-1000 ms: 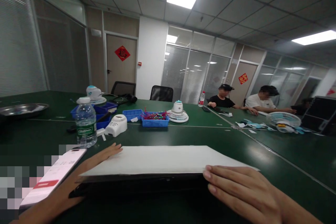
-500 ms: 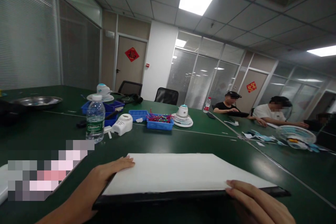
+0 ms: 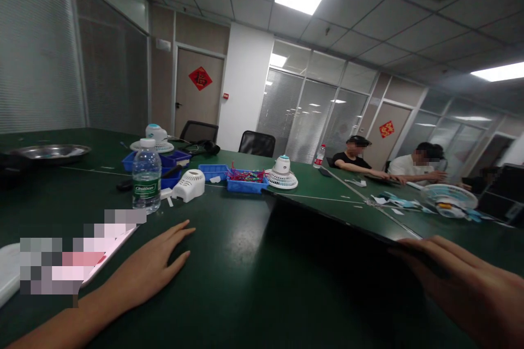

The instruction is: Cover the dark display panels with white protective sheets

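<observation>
A dark flat board [image 3: 327,251] is tilted up over the green table [image 3: 221,289], its black side toward me; its white face is out of sight. My right hand [image 3: 470,278] grips the board's right end, fingers over the top edge. To the left, my left hand [image 3: 159,262] is apart from the board, low over the table or resting on it, fingers spread and nothing in them. Beyond that hand stands a clear water bottle [image 3: 146,180] with a green label. A pink-white object [image 3: 110,245], partly pixelated, lies beside my left forearm.
Past the bottle are a white plastic housing [image 3: 189,185], a blue tray of red wires [image 3: 246,181] and a small white fan [image 3: 282,173]. A metal dish [image 3: 51,152] lies far left. At right are a clear basket [image 3: 448,199], scraps and seated people [image 3: 417,166].
The board has swung from lying white side up to tilted with its black side showing, and has shifted right with my right hand. My left hand has let go of it.
</observation>
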Demonstrator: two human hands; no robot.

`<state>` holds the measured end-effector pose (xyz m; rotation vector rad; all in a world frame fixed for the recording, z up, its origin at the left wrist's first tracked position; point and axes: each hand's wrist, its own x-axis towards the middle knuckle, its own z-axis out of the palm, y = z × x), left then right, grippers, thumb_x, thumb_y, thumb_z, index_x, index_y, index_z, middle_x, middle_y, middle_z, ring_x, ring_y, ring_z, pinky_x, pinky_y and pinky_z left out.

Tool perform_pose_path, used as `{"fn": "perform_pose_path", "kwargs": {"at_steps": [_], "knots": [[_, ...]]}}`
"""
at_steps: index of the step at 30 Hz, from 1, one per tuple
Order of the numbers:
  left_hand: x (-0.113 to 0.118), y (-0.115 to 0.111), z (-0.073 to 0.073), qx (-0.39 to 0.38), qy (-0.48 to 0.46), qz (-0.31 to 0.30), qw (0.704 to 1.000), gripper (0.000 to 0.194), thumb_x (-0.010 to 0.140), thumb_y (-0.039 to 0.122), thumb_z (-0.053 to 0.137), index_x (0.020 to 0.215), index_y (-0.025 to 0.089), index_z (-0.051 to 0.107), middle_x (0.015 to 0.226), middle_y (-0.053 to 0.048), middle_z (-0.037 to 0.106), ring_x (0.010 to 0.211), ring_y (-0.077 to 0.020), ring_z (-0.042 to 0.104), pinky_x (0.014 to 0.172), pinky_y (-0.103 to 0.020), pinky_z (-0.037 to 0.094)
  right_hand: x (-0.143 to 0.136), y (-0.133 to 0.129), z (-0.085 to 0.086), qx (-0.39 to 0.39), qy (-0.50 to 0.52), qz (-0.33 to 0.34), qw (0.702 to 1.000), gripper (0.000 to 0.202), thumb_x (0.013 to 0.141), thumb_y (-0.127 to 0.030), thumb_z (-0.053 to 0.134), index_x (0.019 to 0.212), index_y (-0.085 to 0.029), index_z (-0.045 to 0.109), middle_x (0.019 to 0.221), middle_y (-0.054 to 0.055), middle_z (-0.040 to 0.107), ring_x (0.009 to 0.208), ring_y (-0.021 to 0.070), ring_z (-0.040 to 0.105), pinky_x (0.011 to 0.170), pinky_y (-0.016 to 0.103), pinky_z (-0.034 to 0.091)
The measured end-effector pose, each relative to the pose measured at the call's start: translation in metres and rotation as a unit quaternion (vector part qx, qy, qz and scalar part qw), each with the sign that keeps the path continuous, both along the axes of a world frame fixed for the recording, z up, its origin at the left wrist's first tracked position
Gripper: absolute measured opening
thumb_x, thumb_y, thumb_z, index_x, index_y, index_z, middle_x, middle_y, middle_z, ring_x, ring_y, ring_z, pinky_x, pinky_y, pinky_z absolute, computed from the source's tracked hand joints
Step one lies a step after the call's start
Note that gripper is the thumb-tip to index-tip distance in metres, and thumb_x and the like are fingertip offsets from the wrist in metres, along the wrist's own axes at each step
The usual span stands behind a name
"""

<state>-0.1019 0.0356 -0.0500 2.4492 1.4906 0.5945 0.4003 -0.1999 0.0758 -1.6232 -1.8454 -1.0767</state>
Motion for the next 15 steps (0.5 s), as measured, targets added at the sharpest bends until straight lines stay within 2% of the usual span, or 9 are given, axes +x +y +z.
{"fn": "perform_pose_path", "kwargs": {"at_steps": [3,8,15], "knots": [[-0.002,-0.002,0.006,0.0,0.008,0.005,1.0,0.062,0.091,0.058,0.047,0.144,0.027,0.055,0.159,-0.006,0.044,0.141,-0.0333,0.047,0.115,-0.051,0.04,0.01,0.006,0.01,-0.052,-0.023,-0.092,0.994,0.04,0.094,-0.054,0.041,0.104,-0.031,0.072,0.098,0.006,0.076,0.06,0.0237,0.07,0.045,0.036,0.052],[-0.007,-0.003,0.005,0.005,0.008,0.004,1.0,0.062,0.091,0.058,0.046,0.142,0.025,0.057,0.158,-0.007,0.046,0.141,-0.0325,0.047,0.118,-0.05,0.037,0.021,0.029,0.017,-0.148,-0.027,-0.215,0.965,0.035,0.096,-0.039,0.041,0.109,-0.025,0.07,0.099,0.01,0.076,0.074,0.0302,0.073,0.063,0.043,0.055],[-0.012,-0.003,0.001,0.003,0.005,0.002,1.0,0.061,0.092,0.058,0.045,0.143,0.027,0.056,0.158,-0.006,0.045,0.142,-0.0321,0.046,0.117,-0.05,0.037,0.028,0.055,0.015,-0.183,-0.048,-0.268,0.945,0.037,0.097,-0.037,0.034,0.112,-0.02,0.063,0.089,0.015,0.076,0.074,0.035,0.073,0.057,0.044,0.051]]}}
